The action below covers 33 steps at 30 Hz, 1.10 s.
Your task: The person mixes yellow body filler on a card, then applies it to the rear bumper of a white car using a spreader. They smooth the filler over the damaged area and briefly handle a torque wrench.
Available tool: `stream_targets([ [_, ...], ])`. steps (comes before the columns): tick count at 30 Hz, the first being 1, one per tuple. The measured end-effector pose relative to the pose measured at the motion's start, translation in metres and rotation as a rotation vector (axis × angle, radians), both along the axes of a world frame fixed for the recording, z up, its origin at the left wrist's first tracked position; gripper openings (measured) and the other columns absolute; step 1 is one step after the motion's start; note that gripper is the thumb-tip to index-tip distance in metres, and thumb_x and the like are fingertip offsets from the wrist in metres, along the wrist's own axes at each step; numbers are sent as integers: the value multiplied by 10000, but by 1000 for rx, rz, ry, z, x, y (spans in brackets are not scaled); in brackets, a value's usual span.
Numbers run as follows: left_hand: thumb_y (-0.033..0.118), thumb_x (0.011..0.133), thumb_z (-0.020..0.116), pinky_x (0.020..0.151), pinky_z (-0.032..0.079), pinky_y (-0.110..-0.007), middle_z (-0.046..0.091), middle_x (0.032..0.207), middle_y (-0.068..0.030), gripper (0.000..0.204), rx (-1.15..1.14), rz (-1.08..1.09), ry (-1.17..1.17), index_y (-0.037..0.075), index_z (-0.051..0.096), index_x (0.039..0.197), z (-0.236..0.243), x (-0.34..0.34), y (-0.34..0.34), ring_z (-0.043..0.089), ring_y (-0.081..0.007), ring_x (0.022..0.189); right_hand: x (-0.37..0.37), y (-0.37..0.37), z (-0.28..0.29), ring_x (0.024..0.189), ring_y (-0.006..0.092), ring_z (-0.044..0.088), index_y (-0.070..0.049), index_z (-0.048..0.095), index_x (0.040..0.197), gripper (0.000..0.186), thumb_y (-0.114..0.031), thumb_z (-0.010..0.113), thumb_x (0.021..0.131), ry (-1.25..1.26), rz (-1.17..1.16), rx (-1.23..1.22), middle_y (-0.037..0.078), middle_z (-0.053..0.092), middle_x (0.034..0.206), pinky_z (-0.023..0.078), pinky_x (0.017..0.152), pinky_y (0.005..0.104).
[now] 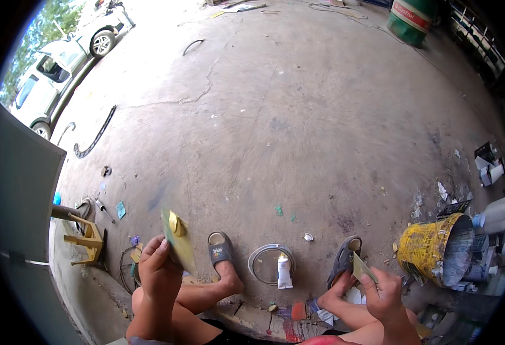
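Both hands are occupied and raised above the concrete floor (298,149) in the lower part of the frame. The left hand (159,265), lower left, has its grip pinched on a flat yellow-green sheet (186,250), the thumb lying over the near edge. The sheet is tilted up, its long axis running from upper left to lower right, and a thick dab of yellow paste (176,223) sits near its upper end, on the face turned toward the right of the frame. The right hand (386,294), lower right, has its grip narrowed on a smaller pale green plate (363,268), whose free end points up and to the left. Principal relation: the paste lies to the left of the right grip and somewhat higher in the frame; the two held pieces are well apart, and the left hand is much the nearer to the paste. Whether the smaller plate carries any paste cannot be told from this angle. Between the hands, at lower centre, a white tube (284,273) overlaps the lower right part of a coiled grey hose (255,265), with its long axis nearly upright in the frame; neither hand touches it. Also noted: a stained yellow bucket (425,248) tipped on its side at lower right, and a small yellow stool (93,244) at lower left.
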<state>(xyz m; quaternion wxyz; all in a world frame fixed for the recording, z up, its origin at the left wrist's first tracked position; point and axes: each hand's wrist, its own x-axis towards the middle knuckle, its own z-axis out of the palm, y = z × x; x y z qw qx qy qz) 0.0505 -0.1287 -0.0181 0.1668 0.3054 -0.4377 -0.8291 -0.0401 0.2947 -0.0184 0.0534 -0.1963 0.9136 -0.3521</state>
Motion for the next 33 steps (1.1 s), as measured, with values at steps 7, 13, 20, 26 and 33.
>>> stream_targets([
  [7, 71, 1002, 545, 860, 572, -360, 699, 1090, -150, 156, -112, 91, -216, -27, 602, 1109, -42, -47, -27, 693, -231, 976, -63, 20, -93, 663, 295, 665, 107, 641, 978, 275, -165, 637, 944, -179, -425, 96, 211, 666, 747, 495, 618, 389],
  [13, 102, 996, 575, 837, 575, -358, 705, 1056, -140, 165, 43, 84, -441, -22, 611, 1098, -85, -100, -25, 700, -237, 931, -137, -10, -133, 678, 272, 627, 97, 627, 927, 251, -154, 626, 949, -423, -463, 344, 176, 646, 741, 486, 649, 402],
  [20, 114, 993, 585, 804, 551, -321, 694, 1007, -104, 169, 89, -34, -586, -27, 623, 1078, -79, -121, -27, 673, -203, 861, -149, -81, -118, 675, 426, 600, 40, 616, 826, 231, -165, 610, 931, -505, -197, 330, 219, 626, 723, 472, 627, 496],
  [26, 113, 991, 602, 766, 514, -291, 670, 894, -51, 148, 241, -285, -576, -15, 657, 1041, -115, -98, 36, 629, -138, 845, -136, -113, -128, 805, 471, 641, 20, 693, 976, 263, -231, 625, 939, -517, -48, 213, 288, 655, 838, 489, 686, 518],
  [33, 178, 964, 647, 711, 473, -276, 628, 814, 5, 190, -146, -570, -545, -1, 699, 999, 0, -60, 59, 555, -85, 792, -41, -157, 5, 852, 444, 674, -2, 713, 1039, 302, -264, 626, 916, -657, -263, 122, 272, 686, 882, 511, 747, 482],
])
